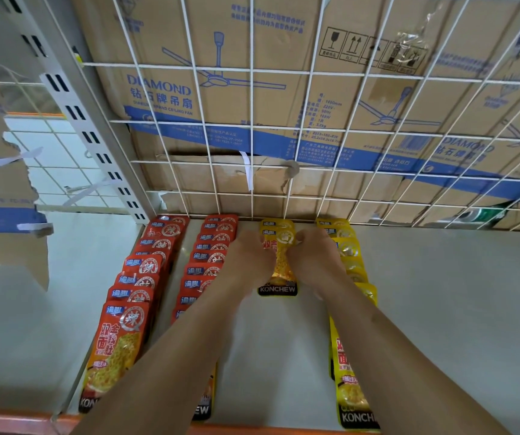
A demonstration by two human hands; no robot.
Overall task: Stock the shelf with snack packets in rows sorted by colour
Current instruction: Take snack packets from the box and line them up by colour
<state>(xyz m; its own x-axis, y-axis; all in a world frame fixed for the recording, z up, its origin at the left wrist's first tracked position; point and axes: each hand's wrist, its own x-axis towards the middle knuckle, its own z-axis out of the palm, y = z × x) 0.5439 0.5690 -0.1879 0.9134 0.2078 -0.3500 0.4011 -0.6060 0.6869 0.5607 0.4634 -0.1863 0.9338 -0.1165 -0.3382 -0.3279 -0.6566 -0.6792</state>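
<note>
On the pale shelf board [440,309], two rows of red snack packets [139,277] [208,255] run from the back mesh toward the front edge. Right of them a short row of yellow packets [279,229] begins at the back, and a longer yellow row [351,356] lies at the right. My left hand [249,262] and my right hand [315,259] grip the two sides of one yellow packet [280,268] lying on the front of the short row. My forearms hide parts of the second red row and the right yellow row.
A white wire mesh [308,127] closes the back of the shelf, with brown ceiling-fan cartons [221,89] behind it. A slotted metal upright [73,114] stands at the left. The shelf's orange front edge [17,422] runs along the bottom.
</note>
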